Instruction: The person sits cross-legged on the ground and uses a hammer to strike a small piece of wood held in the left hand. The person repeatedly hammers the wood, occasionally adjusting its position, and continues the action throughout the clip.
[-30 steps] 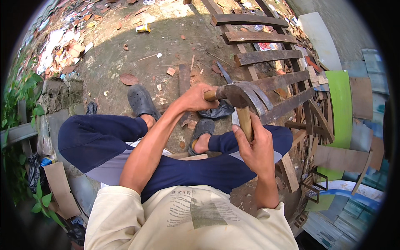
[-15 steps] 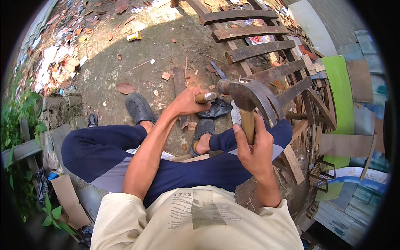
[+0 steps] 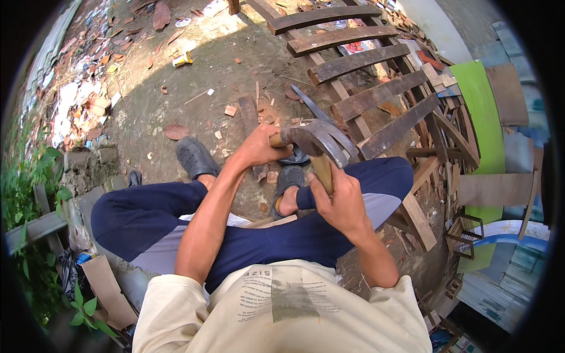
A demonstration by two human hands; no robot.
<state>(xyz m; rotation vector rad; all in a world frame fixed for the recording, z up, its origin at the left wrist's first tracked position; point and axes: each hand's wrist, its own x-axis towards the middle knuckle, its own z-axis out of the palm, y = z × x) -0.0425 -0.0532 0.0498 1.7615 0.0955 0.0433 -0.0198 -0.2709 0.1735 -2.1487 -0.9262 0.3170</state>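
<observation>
Hammer [image 3: 321, 144], claw type, dark metal head on a pale wooden handle: one. It is held above the lap of a seated person, between the knees and over the dirt ground [image 3: 235, 76].

Hands: two.
- Right hand [image 3: 344, 203]: clenched around the wooden handle just below the head, handle upright.
- Left hand [image 3: 259, 147]: closed on the striking end of the head, where a short pale stub shows at the fingers. What that stub is cannot be told.

Step in hand, as judged: the head is being gripped and worked against its handle, either seating or loosening it. It is not a striking stroke. The next move would call for a firm hold on the handle by the right hand, and for the left to keep clear of the claw's edge.

Other items, counted:
- Grey sandals: two, one [image 3: 197, 156] on the ground to the left, one [image 3: 288, 179] under the hammer.
- Dark wooden slats of a frame [image 3: 359, 62] lying on the ground ahead: five in view.
- Saw blade [image 3: 312, 106], just beside the frame: one.
- Green board [image 3: 479, 106], far right: one.
- Wood scraps and dry leaves: scattered, not countable.
</observation>
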